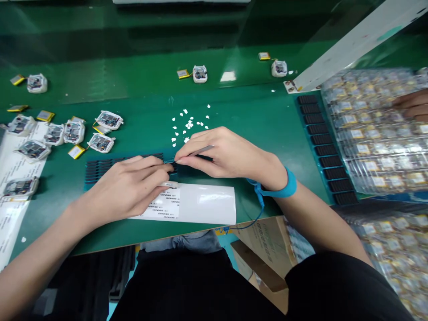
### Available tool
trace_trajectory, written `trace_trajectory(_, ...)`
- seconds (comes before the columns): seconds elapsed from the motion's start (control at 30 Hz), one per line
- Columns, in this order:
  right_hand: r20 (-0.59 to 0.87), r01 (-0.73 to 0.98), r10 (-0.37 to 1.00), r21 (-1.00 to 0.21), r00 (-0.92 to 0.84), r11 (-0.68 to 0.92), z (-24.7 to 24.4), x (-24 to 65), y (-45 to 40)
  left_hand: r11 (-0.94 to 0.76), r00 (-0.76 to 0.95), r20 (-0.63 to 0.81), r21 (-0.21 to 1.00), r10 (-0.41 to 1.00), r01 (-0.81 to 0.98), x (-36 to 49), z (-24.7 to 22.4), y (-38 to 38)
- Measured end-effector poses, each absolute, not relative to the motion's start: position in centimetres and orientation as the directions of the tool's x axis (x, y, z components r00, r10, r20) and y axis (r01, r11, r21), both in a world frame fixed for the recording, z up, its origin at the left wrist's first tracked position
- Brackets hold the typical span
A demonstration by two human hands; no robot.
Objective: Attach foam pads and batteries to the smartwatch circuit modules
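My right hand (222,154) is closed in a pinch on slim metal tweezers (202,150); their tips are hidden by the fingers. Its fingertips meet the end of a blue sheet with black strips (100,169). Over that sheet lies my left hand (140,187), fingers bent together. A white device housing (171,184) with a small port shows under its thumb and fingers, mostly covered. Just below is a white glossy sheet (216,205) with a printed label backing (163,209). Small white round stickers (189,125) are scattered beyond my right hand.
Open white housings with circuit boards (100,142) and yellow-edged batteries (76,151) stand at left; more are at the back. At right are a strip of black pads (326,151), clear trays (371,138) and another person's hand (414,104). A blue wrist strap (281,187) trails a cord.
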State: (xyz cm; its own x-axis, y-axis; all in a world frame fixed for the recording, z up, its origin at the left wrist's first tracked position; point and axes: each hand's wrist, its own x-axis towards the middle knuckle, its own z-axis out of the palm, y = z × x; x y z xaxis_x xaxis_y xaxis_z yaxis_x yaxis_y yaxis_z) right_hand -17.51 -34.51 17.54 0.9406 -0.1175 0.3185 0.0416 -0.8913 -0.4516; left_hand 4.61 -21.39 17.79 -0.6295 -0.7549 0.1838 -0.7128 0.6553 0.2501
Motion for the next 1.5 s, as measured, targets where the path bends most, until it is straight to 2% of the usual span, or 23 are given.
trace_trajectory(0.13,0.314,0.040,-0.106,-0.427,0.944,-0.903,17.4,-17.6,-34.4,0.676,-0.648,0.192,0.196,-0.737,-0.711,4.5,17.7,-21.4)
trace_trajectory(0.93,0.302,0.028,-0.108,-0.413,0.947,-0.910,17.7,-17.8,-34.3,0.634,-0.609,0.183,0.299,-0.772,-0.714,4.6,17.4,-21.5)
trace_trajectory(1.03,0.267,0.022,-0.072,-0.333,0.961,-0.943,17.7,-17.7,-34.0,0.639,-0.612,0.189,0.287,-0.768,-0.714,4.4,17.3,-21.6)
trace_trajectory(1.13,0.261,0.015,-0.028,-0.162,0.965,-0.987,17.6,-17.6,-33.4,0.635,-0.608,0.184,0.266,-0.772,-0.726,4.3,17.1,-21.6)
trace_trajectory(1.23,0.294,0.007,-0.014,-0.070,0.956,-0.997,17.3,-17.7,-33.2,0.638,-0.614,0.177,0.246,-0.769,-0.729,4.2,17.0,-21.7)
trace_trajectory(1.4,0.460,-0.042,-0.100,-0.135,0.882,-0.990,16.6,-17.8,-33.7,0.661,-0.632,0.192,0.195,-0.751,-0.725,4.0,17.1,-21.5)
trace_trajectory(1.47,0.584,-0.014,-0.098,-0.146,0.806,-0.989,16.5,-17.7,-34.0,0.672,-0.621,0.255,0.260,-0.741,-0.694,3.9,17.5,-21.2)
trace_trajectory(1.5,0.647,0.002,-0.091,-0.142,0.757,-0.990,16.5,-17.7,-34.1,0.644,-0.568,0.303,0.343,-0.765,-0.684,3.9,17.8,-21.1)
